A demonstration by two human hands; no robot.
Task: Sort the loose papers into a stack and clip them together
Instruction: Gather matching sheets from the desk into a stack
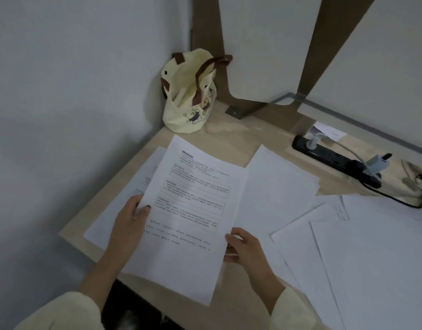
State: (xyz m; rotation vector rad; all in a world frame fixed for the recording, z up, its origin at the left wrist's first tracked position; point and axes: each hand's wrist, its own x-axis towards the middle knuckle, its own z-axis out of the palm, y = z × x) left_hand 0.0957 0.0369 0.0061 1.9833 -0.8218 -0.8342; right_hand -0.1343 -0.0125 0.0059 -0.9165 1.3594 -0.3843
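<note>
Head view, sorting step. The desk (pixel 238 132) fills the frame from the wall corner to the right edge. Loose papers (pixel 372 258) lie fanned and overlapping across its right half. A squarer pile (pixel 279 186) lies at centre, and one more page (pixel 119 206) lies flat near the left edge. A printed sheet (pixel 188 210) is held tilted above the desk's near edge, between that page and the pile; whether it is one leaf or several cannot be told. A cloth bag (pixel 188 101) stands in the far corner. A power strip (pixel 334 160) with plugs and a cable lies behind the pile. No clip is visible.

The left grip (pixel 129 222) pinches the sheet's left edge, thumb on the printed face. The right grip (pixel 245 248) pinches the lower right edge, fingers curled beneath.

Judgement: the task is at an early stage, since most papers are unstacked. To do this step well, lower the sheet squarely onto one pile and match corners before letting go. Keep both grips at the edges so the paper does not buckle. Tap the long and short edges flush before clipping.
</note>
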